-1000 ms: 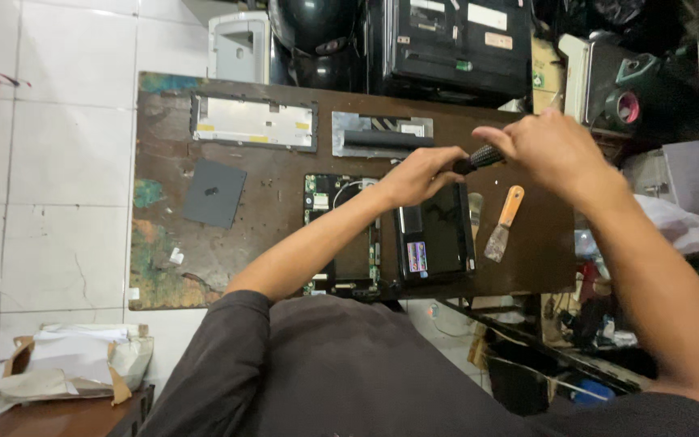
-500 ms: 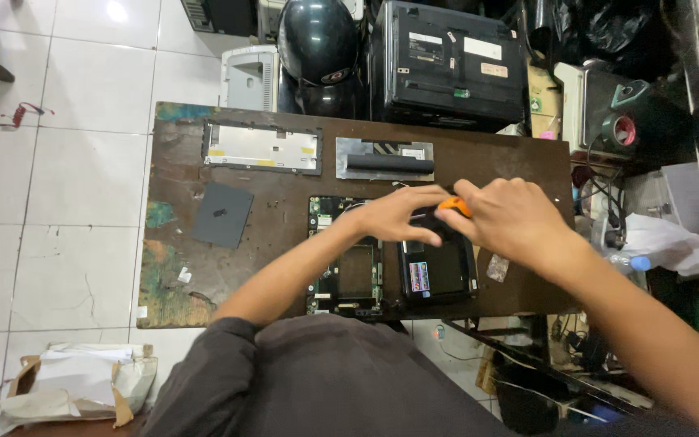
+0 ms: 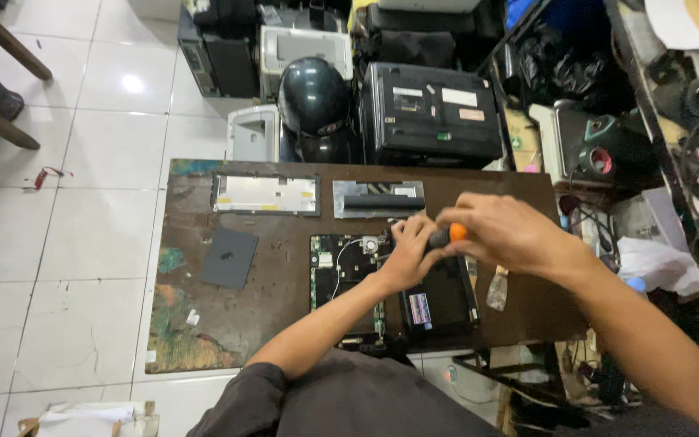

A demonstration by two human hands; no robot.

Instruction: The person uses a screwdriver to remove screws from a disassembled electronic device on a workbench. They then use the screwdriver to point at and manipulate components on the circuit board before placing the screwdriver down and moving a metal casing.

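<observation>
From the left I see bare table [image 3: 204, 324] around a grey panel [image 3: 229, 257]; my left hand [image 3: 408, 252] steadies the screwdriver [image 3: 447, 235] over the opened laptop [image 3: 390, 283]; my right hand [image 3: 505, 233] grips its handle, near the right edge.

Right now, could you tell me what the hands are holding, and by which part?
The right hand grips a screwdriver by its orange-and-black handle; the left hand steadies it lower down, over the opened laptop.

Opened laptop [image 3: 382, 283] on the worktop [image 3: 285, 324], keyboard panel [image 3: 265, 194] behind it to the left, loose square cover [image 3: 229, 258] left of it, helmet [image 3: 311, 95] on the floor beyond
</observation>
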